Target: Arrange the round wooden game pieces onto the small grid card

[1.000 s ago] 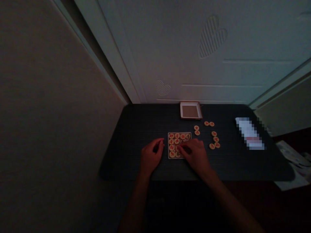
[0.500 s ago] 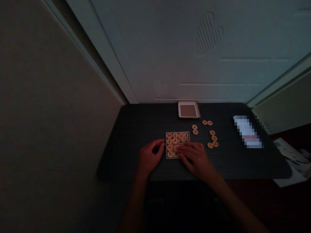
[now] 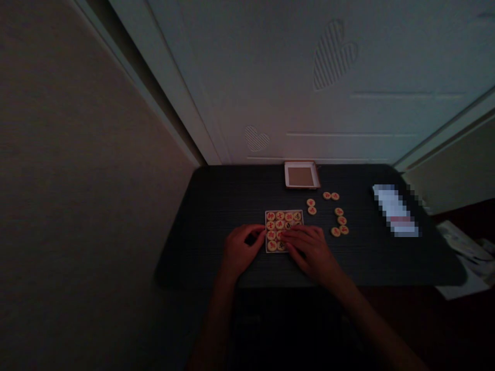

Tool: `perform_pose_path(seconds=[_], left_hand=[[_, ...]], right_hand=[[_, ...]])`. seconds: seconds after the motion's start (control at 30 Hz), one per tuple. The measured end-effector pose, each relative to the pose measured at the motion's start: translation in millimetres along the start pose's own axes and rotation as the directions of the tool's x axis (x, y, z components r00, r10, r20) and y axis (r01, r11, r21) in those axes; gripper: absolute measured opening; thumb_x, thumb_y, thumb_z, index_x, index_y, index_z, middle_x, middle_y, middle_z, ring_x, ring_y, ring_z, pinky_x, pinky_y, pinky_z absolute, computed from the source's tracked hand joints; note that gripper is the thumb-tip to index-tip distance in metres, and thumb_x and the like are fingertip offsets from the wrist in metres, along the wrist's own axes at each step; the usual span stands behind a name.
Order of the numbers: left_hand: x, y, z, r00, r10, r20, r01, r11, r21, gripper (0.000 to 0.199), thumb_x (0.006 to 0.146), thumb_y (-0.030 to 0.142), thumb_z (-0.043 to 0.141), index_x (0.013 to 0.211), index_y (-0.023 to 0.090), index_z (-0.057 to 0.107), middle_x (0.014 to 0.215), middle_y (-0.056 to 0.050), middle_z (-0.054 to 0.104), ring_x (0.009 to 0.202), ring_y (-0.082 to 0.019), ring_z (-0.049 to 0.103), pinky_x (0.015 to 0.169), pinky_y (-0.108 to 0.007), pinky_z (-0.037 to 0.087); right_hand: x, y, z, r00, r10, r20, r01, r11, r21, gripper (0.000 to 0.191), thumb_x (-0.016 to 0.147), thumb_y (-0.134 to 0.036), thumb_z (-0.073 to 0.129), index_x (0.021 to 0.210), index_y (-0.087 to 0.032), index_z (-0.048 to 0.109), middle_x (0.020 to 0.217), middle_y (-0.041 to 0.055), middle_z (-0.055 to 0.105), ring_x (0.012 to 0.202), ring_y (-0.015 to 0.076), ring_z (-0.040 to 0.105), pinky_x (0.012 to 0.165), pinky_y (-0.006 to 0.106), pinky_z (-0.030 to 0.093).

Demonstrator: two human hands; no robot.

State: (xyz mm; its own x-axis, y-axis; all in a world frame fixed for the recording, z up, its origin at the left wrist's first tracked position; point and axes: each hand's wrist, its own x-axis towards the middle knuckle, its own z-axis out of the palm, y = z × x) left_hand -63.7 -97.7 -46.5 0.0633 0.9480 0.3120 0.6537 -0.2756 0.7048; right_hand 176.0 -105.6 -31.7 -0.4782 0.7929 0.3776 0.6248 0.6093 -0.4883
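Note:
In the head view, a shallow square box on the dark table holds rows of round Chinese chess pieces with red or black characters. My left hand is curled at the box's left edge, thumb and forefinger tips closed against it. My right hand lies over the box's lower right part. Its fingertips press on a red-lettered chess piece, and the hand hides several pieces below it. Loose chess pieces lie to the right of the box, some side by side.
A box lid or tray with a brown inside stands at the table's back edge. A blurred-out pale phone-like object lies at the right. Behind the table rises a white panel with heart reliefs.
My left fingertips have come in slightly to the right and now touch the box's edge. My right fingers have barely moved on the pieces. The view has shifted a little.

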Motion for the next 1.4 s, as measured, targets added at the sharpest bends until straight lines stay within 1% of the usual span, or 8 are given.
perform_pose_path(seconds=[0.2, 0.4, 0.53, 0.73, 0.87, 1.0, 1.27, 1.4], left_hand=[[0, -1, 0.1, 1.000, -0.024, 0.009, 0.024, 1.000, -0.004, 0.017, 0.093, 0.033, 0.068, 0.108, 0.027, 0.073, 0.099, 0.000, 0.078, 0.084, -0.018, 0.072, 0.084, -0.036, 0.058], [0, 3, -1.3, 0.999, -0.033, -0.017, 0.032, 0.998, -0.046, 0.021, 0.096, 0.031, 0.064, 0.115, 0.027, 0.070, 0.097, -0.001, 0.075, 0.084, -0.017, 0.070, 0.079, -0.033, 0.058], [1, 5, -3.3, 0.999, -0.017, -0.033, 0.015, 0.998, -0.057, 0.021, 0.097, 0.031, 0.062, 0.116, 0.026, 0.070, 0.101, -0.002, 0.073, 0.086, -0.017, 0.068, 0.079, -0.033, 0.058], [0, 8, -6.9, 0.995, 0.090, -0.042, -0.090, 0.996, 0.006, 0.022, 0.101, 0.028, 0.056, 0.119, 0.026, 0.069, 0.122, -0.006, 0.068, 0.114, -0.023, 0.062, 0.101, -0.045, 0.053], [0, 20, -7.8, 0.975, 0.208, 0.077, -0.214, 0.974, 0.075, 0.034, 0.104, 0.022, 0.042, 0.130, 0.027, 0.064, 0.146, -0.005, 0.056, 0.141, -0.026, 0.041, 0.115, -0.056, 0.040], [2, 30, -5.5, 0.946, 0.236, 0.221, -0.266, 0.957, 0.114, 0.042, 0.104, 0.021, 0.040, 0.142, 0.027, 0.056, 0.156, -0.003, 0.048, 0.151, -0.028, 0.028, 0.120, -0.059, 0.034], [7, 29, -5.7, 0.914, 0.238, 0.327, -0.296, 0.945, 0.139, 0.045, 0.104, 0.021, 0.038, 0.145, 0.026, 0.054, 0.147, -0.004, 0.059, 0.146, -0.027, 0.038, 0.123, -0.065, 0.023], [7, 29, -5.5, 0.915, 0.228, 0.334, -0.289, 0.946, 0.146, 0.043, 0.103, 0.021, 0.039, 0.142, 0.027, 0.058, 0.146, -0.004, 0.061, 0.145, -0.027, 0.039, 0.122, -0.066, 0.023]], right_hand=[[-1, 0, -3, 0.999, -0.004, -0.035, 0.006, 0.999, 0.045, 0.030, 0.100, -0.023, 0.060, 0.127, -0.032, 0.068, 0.123, 0.0000, 0.075, 0.120, 0.0255, 0.063, 0.102, 0.049, 0.044], [-14, 11, -13, 0.977, 0.096, -0.189, -0.081, 0.993, 0.087, 0.021, 0.098, -0.023, 0.060, 0.113, -0.028, 0.073, 0.113, 0.0030, 0.078, 0.112, 0.0253, 0.067, 0.100, 0.048, 0.048], [-30, 22, -19, 0.963, 0.172, -0.209, -0.155, 0.983, 0.094, 0.020, 0.099, -0.024, 0.059, 0.112, -0.028, 0.074, 0.113, 0.0038, 0.077, 0.110, 0.0257, 0.067, 0.103, 0.050, 0.047], [-44, 28, -30, 0.949, 0.248, -0.194, -0.213, 0.960, 0.184, 0.019, 0.100, -0.026, 0.058, 0.110, -0.028, 0.074, 0.110, 0.0042, 0.077, 0.107, 0.0240, 0.068, 0.103, 0.049, 0.048], [-51, 31, -37, 0.933, 0.288, -0.216, -0.237, 0.943, 0.232, 0.019, 0.100, -0.026, 0.058, 0.109, -0.029, 0.074, 0.109, 0.0034, 0.078, 0.107, 0.0233, 0.069, 0.105, 0.048, 0.048], [-58, 36, -41, 0.920, 0.324, -0.219, -0.263, 0.927, 0.267, 0.020, 0.100, -0.027, 0.058, 0.109, -0.030, 0.075, 0.109, 0.0032, 0.078, 0.108, 0.0236, 0.069, 0.104, 0.047, 0.049], [-57, 39, -42, 0.899, 0.371, -0.232, -0.284, 0.898, 0.337, 0.020, 0.100, -0.030, 0.058, 0.108, -0.030, 0.076, 0.108, 0.0039, 0.078, 0.109, 0.0244, 0.069, 0.104, 0.048, 0.050], [-56, 40, -42, 0.895, 0.376, -0.239, -0.280, 0.892, 0.355, 0.021, 0.100, -0.031, 0.058, 0.107, -0.029, 0.077, 0.107, 0.0048, 0.078, 0.108, 0.0250, 0.070, 0.103, 0.048, 0.052]])
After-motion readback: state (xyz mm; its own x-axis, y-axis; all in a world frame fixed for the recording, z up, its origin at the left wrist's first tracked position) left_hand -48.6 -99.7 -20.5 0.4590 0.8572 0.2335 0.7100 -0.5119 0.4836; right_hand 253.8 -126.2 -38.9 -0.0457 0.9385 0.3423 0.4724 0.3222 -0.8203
